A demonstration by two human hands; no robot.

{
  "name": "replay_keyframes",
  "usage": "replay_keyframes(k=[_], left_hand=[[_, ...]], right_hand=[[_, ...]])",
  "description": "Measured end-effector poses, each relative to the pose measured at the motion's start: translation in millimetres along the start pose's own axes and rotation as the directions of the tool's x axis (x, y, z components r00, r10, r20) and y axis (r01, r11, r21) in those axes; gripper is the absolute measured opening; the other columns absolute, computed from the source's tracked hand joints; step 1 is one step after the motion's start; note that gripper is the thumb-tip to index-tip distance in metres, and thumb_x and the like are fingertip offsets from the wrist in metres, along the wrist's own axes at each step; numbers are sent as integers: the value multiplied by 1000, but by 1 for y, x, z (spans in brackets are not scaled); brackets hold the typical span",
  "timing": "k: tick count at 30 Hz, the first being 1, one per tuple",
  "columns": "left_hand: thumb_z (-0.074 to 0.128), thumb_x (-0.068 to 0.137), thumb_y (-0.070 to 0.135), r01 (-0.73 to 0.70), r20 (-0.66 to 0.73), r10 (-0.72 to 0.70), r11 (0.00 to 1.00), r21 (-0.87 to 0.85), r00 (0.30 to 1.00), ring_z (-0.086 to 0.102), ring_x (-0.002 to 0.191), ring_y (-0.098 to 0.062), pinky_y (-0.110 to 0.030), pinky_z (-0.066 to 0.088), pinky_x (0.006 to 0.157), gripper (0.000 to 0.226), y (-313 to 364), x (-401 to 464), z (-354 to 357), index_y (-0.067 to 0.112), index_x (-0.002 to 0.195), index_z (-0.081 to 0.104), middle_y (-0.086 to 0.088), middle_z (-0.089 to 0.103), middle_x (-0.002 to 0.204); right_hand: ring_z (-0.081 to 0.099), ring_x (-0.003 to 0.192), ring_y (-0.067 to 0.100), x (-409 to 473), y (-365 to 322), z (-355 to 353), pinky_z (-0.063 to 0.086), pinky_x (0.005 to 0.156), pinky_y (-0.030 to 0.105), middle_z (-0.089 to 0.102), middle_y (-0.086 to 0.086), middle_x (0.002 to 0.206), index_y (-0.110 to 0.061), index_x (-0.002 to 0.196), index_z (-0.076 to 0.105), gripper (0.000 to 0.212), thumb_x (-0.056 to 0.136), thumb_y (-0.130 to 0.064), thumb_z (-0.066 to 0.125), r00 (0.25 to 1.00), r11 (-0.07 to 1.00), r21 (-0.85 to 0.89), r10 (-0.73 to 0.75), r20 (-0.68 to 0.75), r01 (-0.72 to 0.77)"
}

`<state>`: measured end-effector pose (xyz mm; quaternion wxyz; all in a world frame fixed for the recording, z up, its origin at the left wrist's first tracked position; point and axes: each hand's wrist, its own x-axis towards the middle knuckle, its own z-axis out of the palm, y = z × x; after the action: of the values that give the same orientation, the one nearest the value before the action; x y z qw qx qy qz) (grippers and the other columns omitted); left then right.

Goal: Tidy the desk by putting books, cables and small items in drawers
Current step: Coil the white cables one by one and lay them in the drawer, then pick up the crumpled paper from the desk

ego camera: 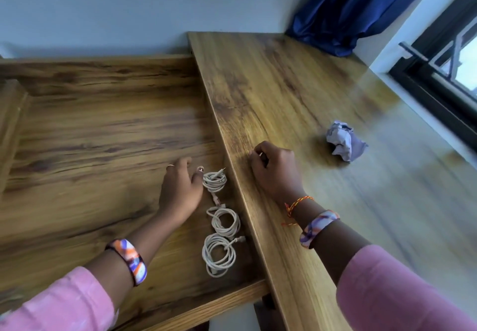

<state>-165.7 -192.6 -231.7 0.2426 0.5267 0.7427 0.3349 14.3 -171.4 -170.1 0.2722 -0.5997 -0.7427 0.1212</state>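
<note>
A wide wooden drawer [103, 150] stands pulled out to the left of the desk top [284, 85]. Three coiled white cables lie in a row along the drawer's right side: a far coil [214, 181], a middle coil [225, 221] and a near coil [219, 255]. My left hand [179, 188] rests inside the drawer with relaxed fingers, its thumb just touching the far coil. On the desk's left edge sits my right hand [273, 169], with its fingers curled into a loose fist that holds nothing I can see.
A crumpled ball of pale purple paper [344, 141] lies on the desk top to the right of my right hand. A blue curtain [348, 8] hangs onto the far corner. A dark-framed window [451, 59] runs along the right side.
</note>
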Motion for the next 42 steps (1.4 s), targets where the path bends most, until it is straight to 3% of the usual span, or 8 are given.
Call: replay_keyframes(k=[7, 13, 17, 22, 27, 33, 36, 42], left_hand=[[53, 81, 26, -664, 127, 652, 728, 170, 747, 59, 99, -31, -38, 51, 78, 32, 68, -37, -23, 9, 105, 65, -10, 61, 114], [45, 87, 22, -844, 447, 724, 509, 166, 525, 44, 125, -20, -33, 34, 102, 33, 120, -79, 15, 17, 116, 58, 1, 53, 130], [42, 77, 27, -929, 569, 750, 365, 70, 337, 62, 100, -19, -29, 50, 83, 32, 132, -128, 49, 19, 98, 65, 0, 67, 105], [22, 80, 19, -915, 642, 669, 378, 138, 374, 50, 123, -26, -36, 40, 103, 52, 122, -156, 61, 12, 119, 57, -10, 55, 131], [19, 98, 30, -948, 639, 706, 288, 136, 306, 22, 140, -19, -30, 17, 114, 44, 116, -150, 53, 15, 137, 34, -6, 27, 152], [25, 74, 26, -951, 713, 630, 205, 230, 308, 67, 82, -27, -31, 57, 68, 50, 91, -166, 26, 8, 86, 70, -12, 71, 98], [4, 84, 26, -963, 737, 620, 153, 223, 269, 44, 125, -33, -39, 38, 104, 64, 72, -186, 8, 3, 123, 51, -19, 47, 136], [50, 91, 29, -936, 748, 603, 346, 69, 278, 39, 131, -18, -31, 36, 106, 33, 33, -197, -60, 18, 122, 56, 0, 39, 144]], right_hand=[[49, 71, 14, -35, 1, -8, 40, 66, 27, 56, 5, 86, -8, 91, 65, 11, 81, -9, 60, 979, 973, 196, 152, -137, -123], [53, 90, 17, -122, 28, -38, 33, 78, 9, 48, 6, 108, -6, 95, 65, 22, 78, -6, 52, 965, 971, 149, 211, -153, -188], [57, 104, 22, -185, 46, -66, 32, 87, 7, 53, 12, 118, -7, 94, 66, 21, 80, -5, 51, 907, 938, 96, 348, -236, -334], [62, 102, 15, -244, 36, -73, 41, 85, 9, 58, 3, 118, -17, 89, 66, 19, 86, -19, 47, 857, 910, 64, 407, -315, -409], [66, 102, 11, -265, 5, -77, 44, 86, 12, 71, -8, 107, -24, 95, 72, 67, 99, -42, 8, 908, 905, -211, 301, -292, -369], [33, 138, 11, -319, -14, -78, 7, 111, 17, 41, -5, 146, -24, 134, 50, 53, 96, -42, 18, 893, 867, -229, 405, -195, -443], [25, 141, 8, -346, -31, -76, 3, 111, 16, 33, -7, 150, -26, 139, 42, 62, 90, -45, 9, 863, 829, -242, 472, -178, -504], [19, 143, 9, -381, -56, -73, 7, 114, 19, 24, -4, 154, -23, 144, 32, 45, 100, -28, 22, 829, 782, -273, 531, -177, -560]])
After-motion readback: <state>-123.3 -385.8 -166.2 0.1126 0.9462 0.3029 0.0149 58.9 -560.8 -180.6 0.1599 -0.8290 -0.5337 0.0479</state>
